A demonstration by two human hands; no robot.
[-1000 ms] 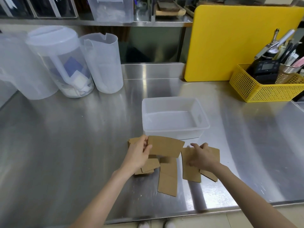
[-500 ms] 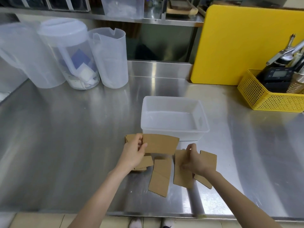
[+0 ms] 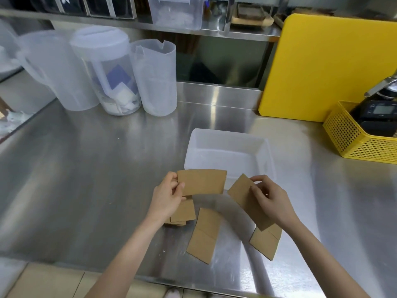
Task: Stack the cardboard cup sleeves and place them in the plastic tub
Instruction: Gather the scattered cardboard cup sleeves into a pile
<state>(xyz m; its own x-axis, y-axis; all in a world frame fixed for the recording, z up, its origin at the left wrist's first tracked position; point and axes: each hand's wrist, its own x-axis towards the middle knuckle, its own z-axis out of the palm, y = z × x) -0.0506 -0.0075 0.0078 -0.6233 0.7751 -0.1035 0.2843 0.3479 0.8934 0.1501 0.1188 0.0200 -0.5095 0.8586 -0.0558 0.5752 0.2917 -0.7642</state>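
My left hand (image 3: 166,197) holds a flat brown cardboard cup sleeve (image 3: 203,182) by its left end, lifted just in front of the clear plastic tub (image 3: 267,155). My right hand (image 3: 271,202) grips a second sleeve (image 3: 245,196), tilted and raised off the counter. More sleeves lie flat on the steel counter: one in the middle (image 3: 204,234), one at the right (image 3: 265,241) under my right wrist, and a small pile (image 3: 183,212) partly hidden under my left hand. Nothing lies inside the tub.
Three translucent plastic pitchers (image 3: 103,69) stand at the back left. A yellow cutting board (image 3: 330,65) leans at the back right. A yellow mesh basket (image 3: 363,138) with tools sits at the right edge. The counter's front edge (image 3: 193,286) is close below the sleeves.
My right hand has lifted a sleeve off the counter and turned it toward the left. My left hand has raised its sleeve slightly. The camera view has shifted closer and left.
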